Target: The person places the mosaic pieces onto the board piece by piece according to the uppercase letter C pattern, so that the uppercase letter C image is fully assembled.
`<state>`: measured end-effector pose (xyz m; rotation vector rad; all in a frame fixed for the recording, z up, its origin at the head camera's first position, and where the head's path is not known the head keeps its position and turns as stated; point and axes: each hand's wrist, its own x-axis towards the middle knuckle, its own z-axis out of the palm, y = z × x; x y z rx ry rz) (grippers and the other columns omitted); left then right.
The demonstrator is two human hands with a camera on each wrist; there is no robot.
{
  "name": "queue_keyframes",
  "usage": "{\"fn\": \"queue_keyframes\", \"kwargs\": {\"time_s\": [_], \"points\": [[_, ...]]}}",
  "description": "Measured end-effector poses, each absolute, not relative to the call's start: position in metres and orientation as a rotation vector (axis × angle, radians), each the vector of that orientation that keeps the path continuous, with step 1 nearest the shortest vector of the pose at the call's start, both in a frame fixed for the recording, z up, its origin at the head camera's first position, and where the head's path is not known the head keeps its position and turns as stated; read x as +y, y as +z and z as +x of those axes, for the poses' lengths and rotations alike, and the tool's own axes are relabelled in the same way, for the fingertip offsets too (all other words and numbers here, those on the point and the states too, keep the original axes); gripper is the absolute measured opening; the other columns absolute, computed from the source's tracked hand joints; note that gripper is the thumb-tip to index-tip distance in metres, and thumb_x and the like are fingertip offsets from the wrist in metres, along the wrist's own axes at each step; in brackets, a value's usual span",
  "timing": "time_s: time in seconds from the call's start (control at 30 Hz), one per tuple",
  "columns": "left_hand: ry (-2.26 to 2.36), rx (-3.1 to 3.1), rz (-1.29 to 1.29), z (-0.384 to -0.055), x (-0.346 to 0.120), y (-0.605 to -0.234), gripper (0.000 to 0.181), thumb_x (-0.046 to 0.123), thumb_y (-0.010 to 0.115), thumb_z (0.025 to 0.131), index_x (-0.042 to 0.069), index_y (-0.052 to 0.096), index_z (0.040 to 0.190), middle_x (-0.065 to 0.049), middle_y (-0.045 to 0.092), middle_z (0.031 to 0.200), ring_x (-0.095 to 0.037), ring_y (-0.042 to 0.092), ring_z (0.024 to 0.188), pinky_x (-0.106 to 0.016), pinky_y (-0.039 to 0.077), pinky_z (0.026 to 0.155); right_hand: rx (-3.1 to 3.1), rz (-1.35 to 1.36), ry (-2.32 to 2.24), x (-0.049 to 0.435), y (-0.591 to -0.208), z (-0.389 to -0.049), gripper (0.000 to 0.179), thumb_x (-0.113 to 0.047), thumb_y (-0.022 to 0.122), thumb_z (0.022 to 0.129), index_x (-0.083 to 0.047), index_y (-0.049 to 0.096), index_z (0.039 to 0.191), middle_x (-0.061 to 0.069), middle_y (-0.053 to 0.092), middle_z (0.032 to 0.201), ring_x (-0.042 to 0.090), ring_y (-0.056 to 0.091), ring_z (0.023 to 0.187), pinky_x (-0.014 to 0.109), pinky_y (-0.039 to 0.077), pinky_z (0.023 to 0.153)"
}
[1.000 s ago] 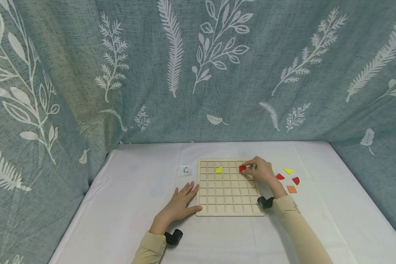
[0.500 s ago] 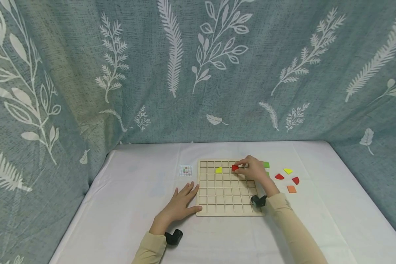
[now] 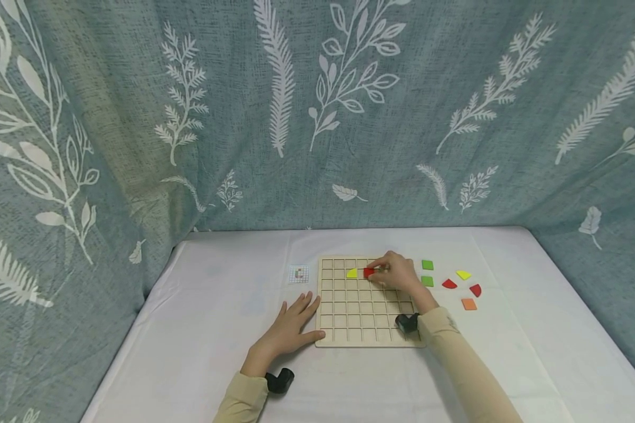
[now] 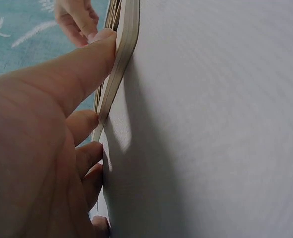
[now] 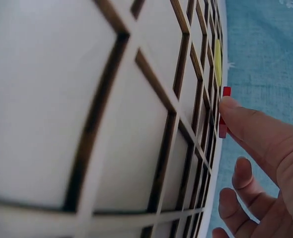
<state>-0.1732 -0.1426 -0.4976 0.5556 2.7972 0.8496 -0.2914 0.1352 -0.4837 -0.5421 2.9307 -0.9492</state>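
A wooden grid board lies on the white cloth. My right hand pinches a small red tile between thumb and fingers over the board's upper rows. In the right wrist view the red tile appears edge-on at the thumb tip; whether it touches the board I cannot tell. To its left, a yellow quarter-round tile sits in a board cell. My left hand rests at the board's left side with fingers spread. Its thumb touches the board's edge in the left wrist view.
Right of the board lie two green square tiles, two red quarter-round tiles, a yellow one and an orange square tile. A small printed grid card lies left of the board. A patterned curtain hangs behind the table.
My right hand has moved left across the board with the red tile, toward the yellow tile. The green tiles beside the board have come into sight. The left hand stays put.
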Motion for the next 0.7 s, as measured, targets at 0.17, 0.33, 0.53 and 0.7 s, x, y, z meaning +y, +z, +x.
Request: {"fn": "queue_keyframes", "kwargs": {"time_s": [0.17,0.33,0.53,0.7], "points": [[0.838,2.796,0.554,-0.173,-0.142,-0.496,0.073,0.042,0.062,0.086,0.007,0.033,0.144,-0.015,0.024,0.152,-0.033,0.016,0.141,-0.057,0.005,0.113,2.934,-0.572,-0.916,0.129,-0.484,-0.295,0.022,-0.027,0.075,0.078,-0.020,0.074,0.099,0.002,0.059,0.085,0.016,0.051,0.073,0.045,0.035,0.075],[0.850,2.788,0.562,-0.172,-0.141,-0.495,0.072,0.040,0.062,0.086,0.007,0.033,0.144,-0.016,0.024,0.151,-0.034,0.016,0.141,-0.058,0.005,0.113,2.940,-0.563,-0.873,0.124,-0.486,-0.296,0.022,-0.028,0.075,0.078,-0.021,0.074,0.099,0.001,0.060,0.087,0.015,0.052,0.078,0.046,0.034,0.077],[0.852,2.797,0.559,-0.173,-0.141,-0.497,0.072,0.041,0.061,0.086,0.007,0.034,0.144,-0.016,0.024,0.151,-0.033,0.016,0.141,-0.058,0.006,0.112,2.955,-0.538,-0.860,0.120,-0.487,-0.295,0.022,-0.028,0.076,0.077,-0.020,0.075,0.098,0.000,0.059,0.085,0.014,0.051,0.077,0.045,0.033,0.077],[0.863,2.796,0.562,-0.172,-0.142,-0.497,0.072,0.040,0.062,0.086,0.007,0.034,0.144,-0.016,0.024,0.151,-0.034,0.017,0.141,-0.059,0.006,0.112,2.938,-0.515,-0.881,0.120,-0.487,-0.295,0.024,-0.028,0.076,0.077,-0.021,0.074,0.100,0.000,0.057,0.083,0.013,0.049,0.072,0.045,0.033,0.077]]}}
